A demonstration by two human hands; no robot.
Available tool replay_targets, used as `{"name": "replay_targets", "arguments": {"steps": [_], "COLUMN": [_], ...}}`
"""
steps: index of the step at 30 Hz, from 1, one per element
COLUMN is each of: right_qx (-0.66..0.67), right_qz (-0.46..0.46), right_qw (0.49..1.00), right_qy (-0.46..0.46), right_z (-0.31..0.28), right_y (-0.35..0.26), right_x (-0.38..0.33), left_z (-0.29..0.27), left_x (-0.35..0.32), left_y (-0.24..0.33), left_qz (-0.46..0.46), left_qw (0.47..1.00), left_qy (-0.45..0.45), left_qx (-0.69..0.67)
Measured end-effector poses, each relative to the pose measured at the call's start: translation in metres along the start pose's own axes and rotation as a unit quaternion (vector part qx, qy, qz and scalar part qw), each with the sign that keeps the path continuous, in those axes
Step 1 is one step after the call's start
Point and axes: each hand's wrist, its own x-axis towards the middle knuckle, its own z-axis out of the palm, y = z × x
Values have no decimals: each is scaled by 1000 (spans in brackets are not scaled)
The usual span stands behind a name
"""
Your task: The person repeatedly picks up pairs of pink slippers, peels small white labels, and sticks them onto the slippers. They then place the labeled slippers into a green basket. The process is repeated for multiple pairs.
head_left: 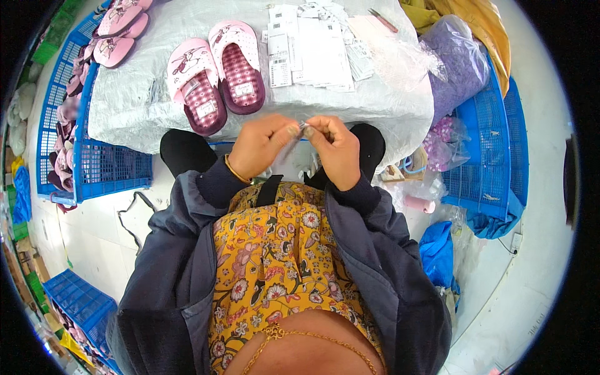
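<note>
Just off the table's near edge, my left hand (257, 147) and my right hand (336, 152) meet with thumbs and fingertips pinched together. Between them is a small, thin, pale piece, too blurred to name; some clear, film-like stuff seems to hang below it. Right beyond my left hand lies a pair of pink slippers: the left slipper (208, 114) and the right slipper (241, 81) sit side by side, soles down, with checked maroon insoles bearing white labels. Neither hand touches them.
White printed labels (315, 56) are piled on the covered table (140, 103), near tweezers (382, 20). Blue crates (112, 165) with pink slippers (114, 51) stand left. A purple bag (453, 59) and another blue crate (481, 156) stand right. A black strap (129, 219) lies on the floor.
</note>
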Motion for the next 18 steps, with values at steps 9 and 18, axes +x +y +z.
{"name": "replay_targets", "arguments": {"steps": [9,18], "right_qx": [-77,-91], "right_qz": [-50,-70], "right_qw": [993,992], "right_qy": [-79,-52], "right_z": [-7,-15], "right_y": [-1,-6], "right_x": [-2,5], "left_z": [-5,0], "left_x": [3,19], "left_y": [-20,1], "left_qz": [-97,-24], "left_qw": [991,993], "left_qy": [-91,-90], "left_qx": [-17,68]}}
